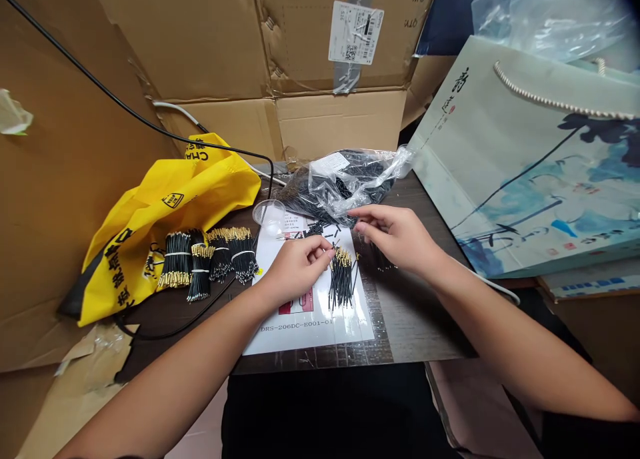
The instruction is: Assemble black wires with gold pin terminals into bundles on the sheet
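Observation:
My left hand (300, 265) is over the white printed sheet (310, 339), its thumb and fingertips pinched together; what lies between them is too small to name. Just right of those fingertips lies a loose pile of black wires with gold-coloured ends (342, 279). Short black tubes (316, 229) are scattered above it, at the mouth of a clear plastic bag (345, 179) full of dark pieces. My right hand (395, 235) hovers beside the bag, thumb and index finger apart. More wire ends show beneath that hand.
Several banded bundles of black wires (177, 259) lie at the left against a yellow bag (175, 192). A clear round lid (269, 213) sits by the sheet. Cardboard (210, 45) walls the back. A large paper bag (540, 159) stands right; a black cable (150, 122) crosses the left.

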Demonstrator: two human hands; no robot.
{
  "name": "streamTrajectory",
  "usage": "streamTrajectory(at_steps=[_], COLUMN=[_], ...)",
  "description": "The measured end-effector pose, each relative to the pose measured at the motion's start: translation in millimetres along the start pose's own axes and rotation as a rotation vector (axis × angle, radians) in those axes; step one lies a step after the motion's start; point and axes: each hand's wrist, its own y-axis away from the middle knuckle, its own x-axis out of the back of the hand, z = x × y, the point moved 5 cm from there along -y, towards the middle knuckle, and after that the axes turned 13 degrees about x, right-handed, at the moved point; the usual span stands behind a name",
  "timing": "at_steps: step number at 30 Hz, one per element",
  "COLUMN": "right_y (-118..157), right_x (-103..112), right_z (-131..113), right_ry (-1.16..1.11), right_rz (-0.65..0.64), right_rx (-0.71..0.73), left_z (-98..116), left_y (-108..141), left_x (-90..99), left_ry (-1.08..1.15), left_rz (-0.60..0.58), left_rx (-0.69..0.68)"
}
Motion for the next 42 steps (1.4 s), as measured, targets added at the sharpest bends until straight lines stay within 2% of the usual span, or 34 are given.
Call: streamTrajectory(at_steps=[4, 8, 17, 27, 37, 42], right_y=[9, 18, 20, 20, 22, 23], right_x=[-19, -34, -36, -33, -39, -39], right_z=[8, 11, 4, -2, 7, 8], right_ry=[-0.257, -0.331, -0.219, -0.116, -0.334, -0.363], right_rz=[0.170, 0.241, 0.273, 0.274, 0.306, 0.308], right_rx=[-0.035, -0.009, 0.104, 0.173, 0.049, 0.019], left_z=[6, 7, 10, 8, 11, 12], left_y=[4, 6, 6, 4, 8, 8], left_x=[0.4, -1.6, -3.9, -3.3, -2.8, -2.1], left_ry=[-0.079, -0.096, -0.140, -0.138, -0.026, -0.007], left_rz=[-0.004, -0.019, -0.009, 0.010, 0.011, 0.007], left_rx=[-0.058, -0.065, -0.141, -0.145, -0.130, -0.131])
